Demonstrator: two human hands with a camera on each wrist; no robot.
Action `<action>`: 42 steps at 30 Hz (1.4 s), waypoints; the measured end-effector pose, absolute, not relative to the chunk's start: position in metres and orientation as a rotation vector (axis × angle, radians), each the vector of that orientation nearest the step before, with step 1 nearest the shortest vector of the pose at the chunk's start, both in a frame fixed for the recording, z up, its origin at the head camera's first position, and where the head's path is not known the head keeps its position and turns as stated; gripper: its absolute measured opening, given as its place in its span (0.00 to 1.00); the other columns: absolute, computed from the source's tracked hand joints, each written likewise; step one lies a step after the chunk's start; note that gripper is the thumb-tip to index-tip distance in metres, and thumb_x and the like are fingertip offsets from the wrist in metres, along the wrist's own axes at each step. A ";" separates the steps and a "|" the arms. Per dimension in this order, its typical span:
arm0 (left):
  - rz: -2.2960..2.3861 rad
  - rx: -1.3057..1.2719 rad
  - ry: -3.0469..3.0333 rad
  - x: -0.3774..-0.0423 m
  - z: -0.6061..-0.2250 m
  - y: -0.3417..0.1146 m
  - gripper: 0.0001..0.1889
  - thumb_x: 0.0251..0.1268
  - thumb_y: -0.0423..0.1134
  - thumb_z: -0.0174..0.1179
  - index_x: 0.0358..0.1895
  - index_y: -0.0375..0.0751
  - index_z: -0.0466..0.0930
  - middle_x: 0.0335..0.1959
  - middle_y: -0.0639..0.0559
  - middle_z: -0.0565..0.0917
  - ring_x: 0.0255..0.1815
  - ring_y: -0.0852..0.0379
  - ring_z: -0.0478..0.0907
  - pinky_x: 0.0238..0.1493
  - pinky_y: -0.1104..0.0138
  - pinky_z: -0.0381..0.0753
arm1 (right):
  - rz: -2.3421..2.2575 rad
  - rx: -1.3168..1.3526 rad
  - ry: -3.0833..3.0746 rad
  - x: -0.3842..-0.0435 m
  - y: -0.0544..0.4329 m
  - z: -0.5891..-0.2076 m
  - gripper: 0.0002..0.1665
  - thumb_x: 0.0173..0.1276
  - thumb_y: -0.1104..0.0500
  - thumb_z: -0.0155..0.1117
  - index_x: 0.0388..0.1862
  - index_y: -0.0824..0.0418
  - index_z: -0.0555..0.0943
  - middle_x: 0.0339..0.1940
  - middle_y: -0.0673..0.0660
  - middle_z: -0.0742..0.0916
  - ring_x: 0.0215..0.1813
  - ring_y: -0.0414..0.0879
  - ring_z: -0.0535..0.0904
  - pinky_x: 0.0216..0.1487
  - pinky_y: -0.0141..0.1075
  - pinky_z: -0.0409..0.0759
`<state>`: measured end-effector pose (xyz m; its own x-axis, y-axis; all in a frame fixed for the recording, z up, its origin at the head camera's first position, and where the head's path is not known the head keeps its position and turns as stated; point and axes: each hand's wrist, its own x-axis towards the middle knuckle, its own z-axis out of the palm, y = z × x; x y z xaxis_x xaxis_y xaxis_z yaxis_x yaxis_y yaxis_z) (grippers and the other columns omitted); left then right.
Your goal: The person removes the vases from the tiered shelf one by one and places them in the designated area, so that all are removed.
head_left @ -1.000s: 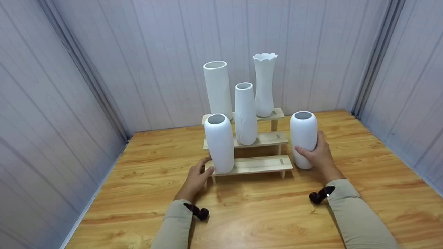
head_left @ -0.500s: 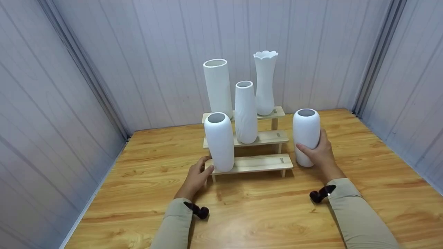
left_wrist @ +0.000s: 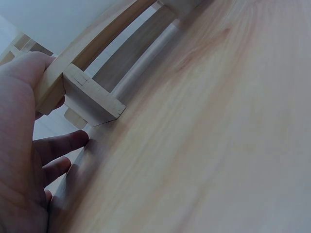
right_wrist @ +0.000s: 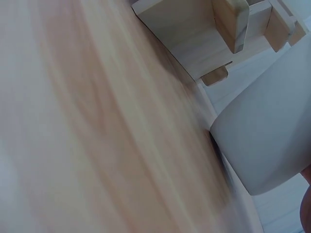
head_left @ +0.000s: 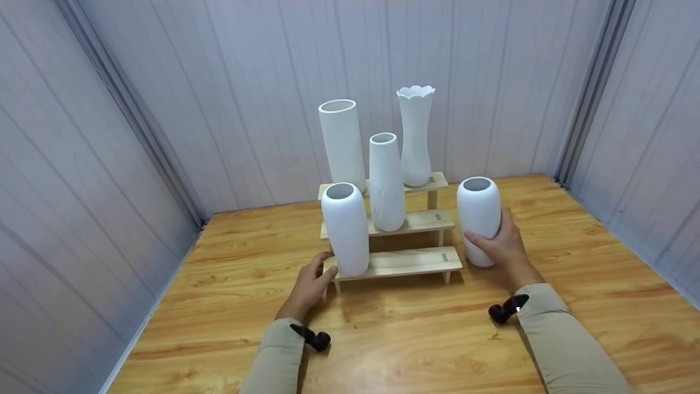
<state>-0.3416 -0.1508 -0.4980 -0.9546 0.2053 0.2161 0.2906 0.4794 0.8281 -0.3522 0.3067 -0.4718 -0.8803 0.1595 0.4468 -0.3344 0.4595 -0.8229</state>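
A tiered wooden stand (head_left: 407, 262) carries several white vases on its three steps. My left hand (head_left: 309, 287) grips the left end of the lowest step, beside the rounded vase (head_left: 347, 230) on it. In the left wrist view its thumb lies over the board (left_wrist: 82, 46), one fingertip shows below, and the other fingers stretch near the tabletop. To the right of the stand, my right hand (head_left: 503, 243) holds a similar rounded white vase (head_left: 478, 210) upright, thumb in front. Its lower end (right_wrist: 262, 141) is at the tabletop in the right wrist view; full contact cannot be told.
A slim vase (head_left: 387, 186) stands on the middle step. The top step bears a straight cylindrical vase (head_left: 343, 142) at left and a scallop-rimmed vase (head_left: 416, 137) at right. Panelled walls (head_left: 262, 109) enclose the wood-grain table (head_left: 229, 306) at the back and sides.
The vase in my right hand shifted slightly right, then back left toward the stand. My left hand stays on the step's end. The head view tilts slightly.
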 end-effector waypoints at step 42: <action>-1.485 -0.402 -2.653 -0.338 -0.492 -0.152 0.21 0.75 0.48 0.56 0.67 0.52 0.73 0.72 0.41 0.72 0.72 0.38 0.66 0.70 0.43 0.65 | 1.392 0.301 -2.081 -0.343 0.280 -0.433 0.48 0.50 0.60 0.79 0.68 0.70 0.65 0.54 0.69 0.82 0.50 0.59 0.80 0.51 0.61 0.78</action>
<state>-0.3382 -0.1517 -0.4924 -0.9628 0.1906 0.1915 0.2629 0.4973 0.8268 -0.3429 0.2800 -0.4331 -0.7884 0.1420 0.5986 -0.4990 0.4214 -0.7572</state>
